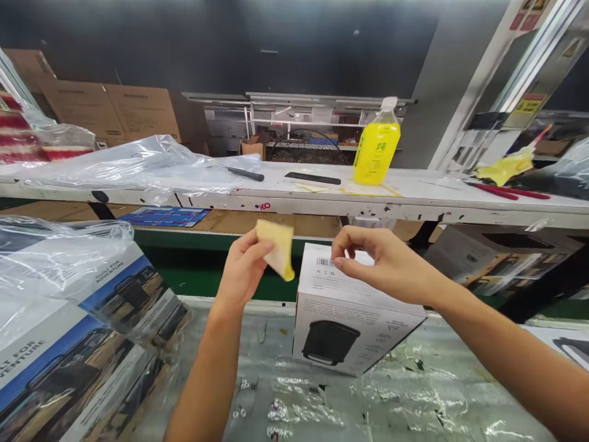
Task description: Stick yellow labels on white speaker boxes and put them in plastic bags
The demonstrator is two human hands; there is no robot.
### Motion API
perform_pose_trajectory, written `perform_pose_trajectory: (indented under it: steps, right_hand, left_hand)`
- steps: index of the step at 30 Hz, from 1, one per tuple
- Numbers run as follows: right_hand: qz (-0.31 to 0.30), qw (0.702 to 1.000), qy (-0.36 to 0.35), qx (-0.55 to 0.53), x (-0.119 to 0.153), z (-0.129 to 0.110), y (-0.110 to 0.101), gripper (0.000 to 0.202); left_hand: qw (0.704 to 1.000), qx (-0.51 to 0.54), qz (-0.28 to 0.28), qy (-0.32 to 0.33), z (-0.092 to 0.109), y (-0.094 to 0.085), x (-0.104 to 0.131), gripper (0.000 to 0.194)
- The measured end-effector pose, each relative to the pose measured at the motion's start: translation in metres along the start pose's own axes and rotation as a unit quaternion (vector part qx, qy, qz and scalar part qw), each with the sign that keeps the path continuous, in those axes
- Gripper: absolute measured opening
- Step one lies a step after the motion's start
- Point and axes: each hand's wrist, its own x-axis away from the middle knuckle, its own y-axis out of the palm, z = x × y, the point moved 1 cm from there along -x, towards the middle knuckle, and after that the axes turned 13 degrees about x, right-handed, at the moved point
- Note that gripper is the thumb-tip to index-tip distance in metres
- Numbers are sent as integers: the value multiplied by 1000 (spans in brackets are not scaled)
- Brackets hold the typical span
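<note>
A folded yellow cloth (277, 245) is pinched between the thumb and fingers of my left hand (243, 267), left of a white printed box. My right hand (380, 261) is over the top of that white box (335, 331), its fingers curled and the thumb near the fingertips; a small gap shows between them with nothing visible in it. The box stands on the plastic-covered table (257, 380), with a black container pictured on its front. Whether my right hand touches the box top is hard to tell.
Plastic-wrapped printed boxes (133, 301) stand at the left. On the white shelf (285, 199) are a yellow bottle (377, 147), a black-handled tool (246, 174), a dark flat bar (313, 178), plastic film (151, 162) and red-handled tool (515, 191).
</note>
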Motion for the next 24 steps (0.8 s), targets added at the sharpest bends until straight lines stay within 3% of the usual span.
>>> perform_pose_trajectory:
  steps: [4,7,9,14,24]
  right_hand:
    - [-146,989,22,5,-18,-3,21,7]
    - [-169,985,8,32,-23,-5,32,9]
    - [-162,986,4,44,-23,-7,35,11]
    - [-137,989,7,62,-23,-7,36,11]
    - [-153,976,-19,154,-25,-13,36,11]
  left_hand:
    - [991,95,-81,-52,-34,-35,60,28]
    - [989,91,-68,-93,-65,-43,99,29]
    - [990,81,-47,-106,-77,-44,112,28]
    - [987,70,-14,-146,-82,-46,113,27]
    - [983,69,14,-170,-85,-45,112,28]
